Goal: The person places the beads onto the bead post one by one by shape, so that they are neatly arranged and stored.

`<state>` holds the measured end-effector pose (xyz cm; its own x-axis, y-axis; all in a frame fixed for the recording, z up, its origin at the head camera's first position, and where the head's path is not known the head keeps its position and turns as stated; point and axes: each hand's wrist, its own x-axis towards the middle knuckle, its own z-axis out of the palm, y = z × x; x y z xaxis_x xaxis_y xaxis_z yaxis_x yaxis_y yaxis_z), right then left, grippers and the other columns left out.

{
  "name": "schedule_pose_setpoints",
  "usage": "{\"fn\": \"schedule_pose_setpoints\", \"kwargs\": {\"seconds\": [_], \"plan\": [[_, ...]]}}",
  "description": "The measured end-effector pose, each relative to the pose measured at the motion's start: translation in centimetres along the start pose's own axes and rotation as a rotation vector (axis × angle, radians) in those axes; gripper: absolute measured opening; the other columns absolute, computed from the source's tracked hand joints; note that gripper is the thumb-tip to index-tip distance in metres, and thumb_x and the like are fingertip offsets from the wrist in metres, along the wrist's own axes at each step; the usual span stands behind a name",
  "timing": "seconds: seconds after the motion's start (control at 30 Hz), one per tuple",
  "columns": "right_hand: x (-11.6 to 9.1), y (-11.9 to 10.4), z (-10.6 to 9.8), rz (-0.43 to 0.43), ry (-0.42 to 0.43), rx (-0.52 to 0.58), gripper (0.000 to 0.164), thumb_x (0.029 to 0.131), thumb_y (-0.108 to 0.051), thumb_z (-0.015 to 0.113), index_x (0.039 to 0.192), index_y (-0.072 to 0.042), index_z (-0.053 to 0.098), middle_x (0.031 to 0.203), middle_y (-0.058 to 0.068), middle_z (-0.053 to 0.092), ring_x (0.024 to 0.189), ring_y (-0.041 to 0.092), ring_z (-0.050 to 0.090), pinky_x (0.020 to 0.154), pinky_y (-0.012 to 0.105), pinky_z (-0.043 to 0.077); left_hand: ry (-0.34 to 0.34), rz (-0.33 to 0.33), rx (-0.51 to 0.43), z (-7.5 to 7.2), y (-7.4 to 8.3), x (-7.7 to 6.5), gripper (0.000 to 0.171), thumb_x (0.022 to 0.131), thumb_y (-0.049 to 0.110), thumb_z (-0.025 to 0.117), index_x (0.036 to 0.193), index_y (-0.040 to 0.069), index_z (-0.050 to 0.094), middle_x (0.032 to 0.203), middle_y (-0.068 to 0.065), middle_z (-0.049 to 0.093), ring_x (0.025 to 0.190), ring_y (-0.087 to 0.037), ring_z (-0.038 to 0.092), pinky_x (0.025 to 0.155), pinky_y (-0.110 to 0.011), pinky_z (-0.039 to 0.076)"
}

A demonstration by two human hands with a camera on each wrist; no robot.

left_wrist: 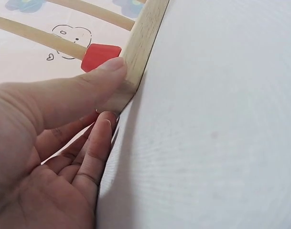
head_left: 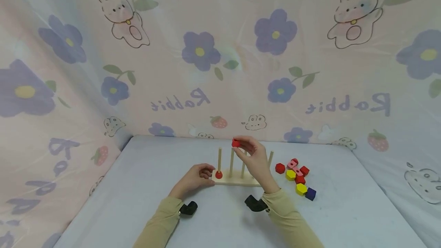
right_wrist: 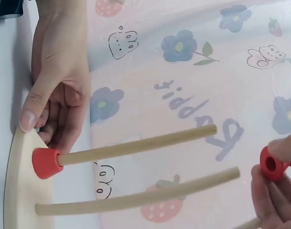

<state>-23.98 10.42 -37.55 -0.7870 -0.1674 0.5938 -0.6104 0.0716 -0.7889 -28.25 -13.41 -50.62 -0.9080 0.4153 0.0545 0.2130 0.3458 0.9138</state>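
A wooden peg stand (head_left: 227, 181) with several upright pegs is on the table. One red tapered bead (right_wrist: 46, 163) sits at the foot of its leftmost peg (head_left: 219, 158). My left hand (head_left: 194, 179) grips the left end of the base, the thumb (left_wrist: 92, 88) on its corner and the fingers against the end. Raised above the stand, my right hand (head_left: 255, 160) pinches a second red bead (head_left: 236, 143) between thumb and fingers, near the top of the second peg (head_left: 231, 162). In the right wrist view this bead's hole is visible. The right hand partly hides the pegs on the right.
Right of the stand lies a loose group of beads: red ones (head_left: 280, 168), pink ones (head_left: 292, 164), yellow ones (head_left: 301, 189) and a dark blue cube (head_left: 311, 194). A white cloth covers the table (head_left: 155, 156). Patterned curtains (head_left: 234, 79) hang behind and at the sides.
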Motion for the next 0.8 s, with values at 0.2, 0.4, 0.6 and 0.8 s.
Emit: {"fn": "schedule_pose_setpoints", "kwargs": {"seconds": [0.2, 0.4, 0.6, 0.8], "plan": [[0.0, 0.3, 2.1, -0.115, -0.015, -0.018, 0.03, 0.084, 0.013, 0.064, 0.114, 0.01, 0.058, 0.106, 0.022, 0.061, 0.098, 0.035, 0.06, 0.092, 0.037, 0.047, 0.009, 0.023, 0.032, -0.4, -0.3, -0.1, 0.046, 0.079, 0.012, 0.079, 0.12, 0.002, 0.06, 0.101, -0.007, 0.061, 0.089, -0.019, 0.057, 0.077, -0.028, 0.047], [0.4, 0.9, 3.3, -0.127, 0.021, -0.049, 0.028, 0.085, 0.011, 0.064, 0.113, 0.01, 0.059, 0.104, 0.023, 0.062, 0.1, 0.036, 0.059, 0.095, 0.039, 0.044, 0.034, 0.062, 0.046, -0.2, 1.2, -0.4, 0.045, 0.081, 0.003, 0.074, 0.123, -0.004, 0.057, 0.103, -0.015, 0.061, 0.09, -0.027, 0.057, 0.075, -0.028, 0.046], [0.5, 2.2, 4.0, -0.06, 0.006, 0.028, 0.03, 0.086, 0.011, 0.063, 0.115, 0.011, 0.057, 0.105, 0.026, 0.062, 0.097, 0.04, 0.06, 0.089, 0.05, 0.046, 0.021, 0.088, 0.009, -0.1, 2.6, -0.9, 0.045, 0.081, -0.003, 0.072, 0.122, -0.012, 0.055, 0.101, -0.025, 0.06, 0.088, -0.035, 0.057, 0.073, -0.027, 0.046], [0.5, 2.4, 4.4, 0.03, 0.036, 0.038, 0.032, 0.086, 0.006, 0.066, 0.116, 0.009, 0.057, 0.106, 0.024, 0.064, 0.096, 0.036, 0.062, 0.086, 0.044, 0.048, 0.038, 0.061, 0.039, 0.1, 0.3, 0.0, 0.047, 0.08, 0.004, 0.076, 0.122, -0.005, 0.057, 0.098, -0.014, 0.063, 0.085, -0.02, 0.058, 0.073, -0.026, 0.046]]}}
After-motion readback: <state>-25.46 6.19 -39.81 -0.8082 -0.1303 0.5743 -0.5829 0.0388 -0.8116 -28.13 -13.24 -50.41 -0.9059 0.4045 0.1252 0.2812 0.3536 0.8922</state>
